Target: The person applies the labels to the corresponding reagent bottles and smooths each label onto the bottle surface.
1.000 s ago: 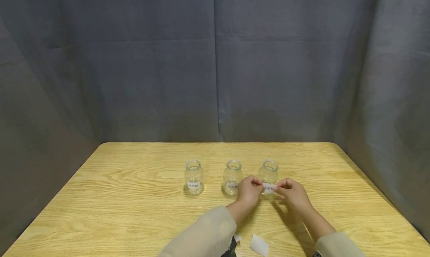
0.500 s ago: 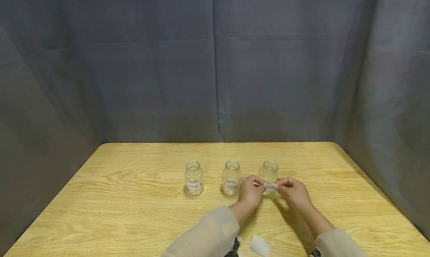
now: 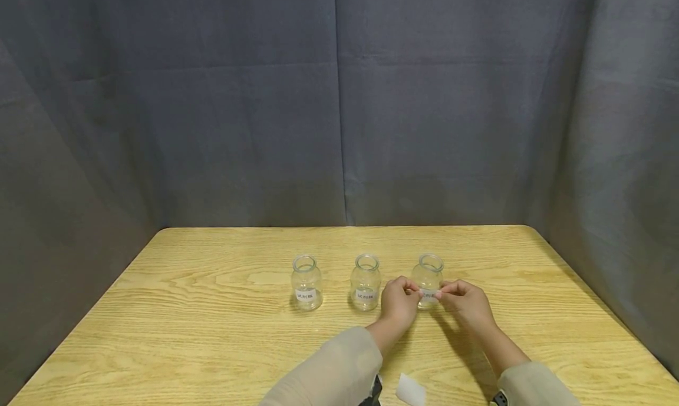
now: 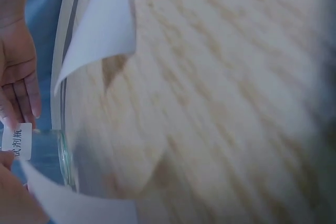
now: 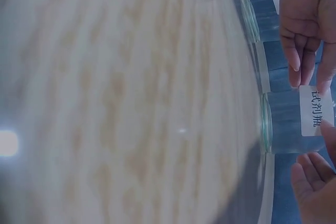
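Observation:
Three clear glass jars stand upright in a row on the table. At the front of the right jar (image 3: 428, 274) is a white label (image 3: 429, 296) with printed characters. My left hand (image 3: 398, 306) pinches the label's left end, and my right hand (image 3: 469, 307) pinches its right end. Seen from the right wrist, the label (image 5: 316, 111) lies flat along the jar's glass (image 5: 286, 121), a thumb at each end. Whether it is stuck down cannot be told. The middle jar (image 3: 365, 277) and left jar (image 3: 306, 276) each carry a similar label.
A piece of white paper (image 3: 411, 389) lies near the table's front edge, between the forearms. The wood-grain table (image 3: 212, 335) is enclosed by grey curtains (image 3: 239, 129) at the back and sides.
Both hands have brought the label closer against the right jar, and that jar has shifted slightly to the right. The other jars stay almost in place.

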`<state>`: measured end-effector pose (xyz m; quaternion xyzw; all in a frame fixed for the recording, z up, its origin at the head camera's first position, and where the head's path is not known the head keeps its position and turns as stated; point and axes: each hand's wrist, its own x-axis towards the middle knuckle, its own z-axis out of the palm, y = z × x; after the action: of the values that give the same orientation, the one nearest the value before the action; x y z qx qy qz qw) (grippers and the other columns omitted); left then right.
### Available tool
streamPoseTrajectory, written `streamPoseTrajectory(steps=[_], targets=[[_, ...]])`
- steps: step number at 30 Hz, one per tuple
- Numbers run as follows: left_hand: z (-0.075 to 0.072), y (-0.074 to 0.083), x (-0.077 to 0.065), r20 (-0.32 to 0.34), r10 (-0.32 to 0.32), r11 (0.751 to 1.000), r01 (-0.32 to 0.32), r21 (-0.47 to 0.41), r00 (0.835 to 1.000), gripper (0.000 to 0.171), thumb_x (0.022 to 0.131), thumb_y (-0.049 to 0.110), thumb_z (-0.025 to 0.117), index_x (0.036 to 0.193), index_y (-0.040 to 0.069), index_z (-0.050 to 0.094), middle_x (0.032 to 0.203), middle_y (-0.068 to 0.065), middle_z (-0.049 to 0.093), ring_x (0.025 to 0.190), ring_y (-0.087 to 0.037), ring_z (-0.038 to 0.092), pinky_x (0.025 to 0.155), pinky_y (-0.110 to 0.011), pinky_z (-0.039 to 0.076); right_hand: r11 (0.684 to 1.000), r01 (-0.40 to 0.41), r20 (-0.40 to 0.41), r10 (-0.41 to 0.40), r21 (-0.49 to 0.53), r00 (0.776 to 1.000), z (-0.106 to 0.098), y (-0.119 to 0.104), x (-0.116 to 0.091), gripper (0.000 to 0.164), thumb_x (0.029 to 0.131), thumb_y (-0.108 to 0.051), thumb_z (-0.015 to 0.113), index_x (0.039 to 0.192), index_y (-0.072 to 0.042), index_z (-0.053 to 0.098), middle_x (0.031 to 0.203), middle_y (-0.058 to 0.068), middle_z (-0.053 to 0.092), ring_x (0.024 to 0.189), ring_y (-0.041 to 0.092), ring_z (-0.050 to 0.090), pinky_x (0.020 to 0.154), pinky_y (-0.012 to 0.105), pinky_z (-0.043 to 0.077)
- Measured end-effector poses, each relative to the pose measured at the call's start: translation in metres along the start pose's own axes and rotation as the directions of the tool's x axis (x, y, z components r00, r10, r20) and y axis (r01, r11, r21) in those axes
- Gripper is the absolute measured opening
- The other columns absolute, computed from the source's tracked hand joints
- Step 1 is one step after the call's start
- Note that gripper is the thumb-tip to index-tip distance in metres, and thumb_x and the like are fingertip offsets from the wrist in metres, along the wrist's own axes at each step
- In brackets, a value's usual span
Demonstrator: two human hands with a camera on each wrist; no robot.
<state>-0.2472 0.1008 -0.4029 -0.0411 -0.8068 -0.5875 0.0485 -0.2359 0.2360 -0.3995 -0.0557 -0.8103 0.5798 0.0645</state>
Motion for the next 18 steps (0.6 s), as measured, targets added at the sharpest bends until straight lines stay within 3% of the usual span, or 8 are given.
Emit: streamPoseTrajectory(steps=[6,13,18], targets=[[0.001,-0.001,0.001,-0.03,0.006,1.0,-0.006,0.009,1.0,0.011,0.072,0.007,0.067,0.073,0.007,0.056,0.068,0.003,0.045,0.063,-0.009,0.043,0.051,-0.019,0.038,1.0,0.017,-0.002,-0.017,-0.002,1.0,-0.001,-0.001,0.0,0.017,0.077,-0.007,0.063,0.083,0.007,0.055,0.11,0.025,0.051,0.1,0.032,0.05,0.069,0.017,0.046],[-0.001,-0.001,0.002,0.019,-0.026,0.998,0.027,-0.055,0.999,0.038,0.07,0.007,0.069,0.104,0.0,0.054,0.089,-0.008,0.054,0.079,-0.02,0.056,0.063,-0.024,0.048,0.994,0.092,0.127,-0.083,-0.064,0.988,-0.01,-0.002,0.004,0.056,0.076,-0.013,0.065,0.121,0.006,0.038,0.109,0.025,0.049,0.095,0.03,0.053,0.074,0.027,0.047],[-0.002,-0.002,0.004,0.028,-0.009,0.999,0.01,-0.031,1.0,0.038,0.068,0.011,0.071,0.102,0.002,0.058,0.086,-0.006,0.055,0.076,-0.015,0.054,0.062,-0.022,0.047,0.984,0.14,0.21,-0.114,-0.114,0.971,-0.017,-0.002,0.011,0.062,0.076,-0.014,0.066,0.124,0.01,0.035,0.108,0.026,0.049,0.098,0.036,0.05,0.077,0.035,0.046]])
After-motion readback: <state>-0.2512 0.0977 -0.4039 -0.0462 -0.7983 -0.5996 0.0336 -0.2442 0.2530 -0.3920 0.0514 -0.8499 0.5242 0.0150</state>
